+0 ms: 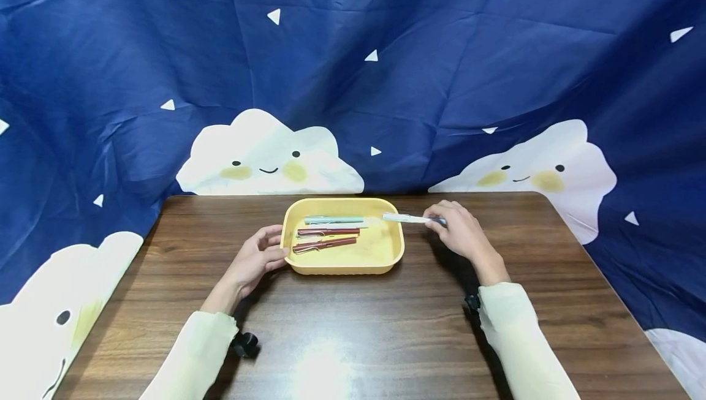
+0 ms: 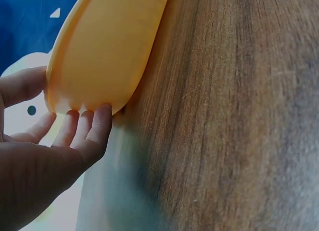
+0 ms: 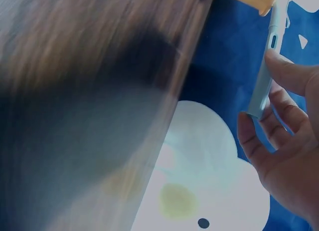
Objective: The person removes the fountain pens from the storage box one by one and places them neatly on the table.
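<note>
Head view | right hand (image 1: 462,231) pinches pen (image 1: 410,219) over tray (image 1: 347,265) rim | left hand (image 1: 255,260) touches rim

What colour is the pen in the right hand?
Pale blue-grey. The pen pinched by the right hand shows best in the right wrist view.

A dark wooden surface (image 1: 386,326) fills the lower frame; a yellow tray (image 1: 342,262) sits at its upper centre.

A yellow plastic tray (image 1: 342,265) holds dark red pens (image 1: 325,237) and a pale green pen (image 1: 333,220); the wooden surface (image 1: 358,326) is dark brown.
</note>
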Action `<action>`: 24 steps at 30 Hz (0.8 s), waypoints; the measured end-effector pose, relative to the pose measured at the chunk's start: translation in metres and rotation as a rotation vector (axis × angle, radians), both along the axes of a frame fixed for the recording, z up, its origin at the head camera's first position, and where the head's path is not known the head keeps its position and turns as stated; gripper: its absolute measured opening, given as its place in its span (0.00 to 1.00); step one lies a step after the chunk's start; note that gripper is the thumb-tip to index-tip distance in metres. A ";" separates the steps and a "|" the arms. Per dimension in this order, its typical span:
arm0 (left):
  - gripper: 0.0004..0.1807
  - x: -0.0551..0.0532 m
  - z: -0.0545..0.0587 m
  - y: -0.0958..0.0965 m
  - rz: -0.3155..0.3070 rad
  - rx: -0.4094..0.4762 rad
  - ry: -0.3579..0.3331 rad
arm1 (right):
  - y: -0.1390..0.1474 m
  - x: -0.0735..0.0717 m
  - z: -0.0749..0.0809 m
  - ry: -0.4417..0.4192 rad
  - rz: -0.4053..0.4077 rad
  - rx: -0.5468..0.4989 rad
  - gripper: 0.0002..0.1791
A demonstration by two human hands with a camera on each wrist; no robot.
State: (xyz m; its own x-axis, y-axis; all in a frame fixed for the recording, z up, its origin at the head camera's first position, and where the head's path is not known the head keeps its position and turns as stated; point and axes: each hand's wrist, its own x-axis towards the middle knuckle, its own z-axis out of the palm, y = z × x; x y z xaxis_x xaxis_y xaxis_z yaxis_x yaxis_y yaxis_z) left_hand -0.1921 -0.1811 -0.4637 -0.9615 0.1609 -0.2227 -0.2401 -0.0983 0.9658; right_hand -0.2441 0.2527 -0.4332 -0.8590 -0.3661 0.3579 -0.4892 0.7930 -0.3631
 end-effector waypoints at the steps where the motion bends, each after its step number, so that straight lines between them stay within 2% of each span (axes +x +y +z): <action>1: 0.36 0.000 0.000 0.000 -0.001 0.004 -0.001 | 0.002 0.000 -0.001 -0.001 -0.005 -0.002 0.04; 16: 0.36 0.001 -0.002 -0.001 -0.011 0.017 -0.002 | 0.035 0.004 -0.005 -0.070 -0.113 0.012 0.05; 24: 0.36 0.000 -0.002 -0.002 -0.013 0.027 0.007 | 0.047 0.004 -0.009 -0.095 -0.128 0.020 0.05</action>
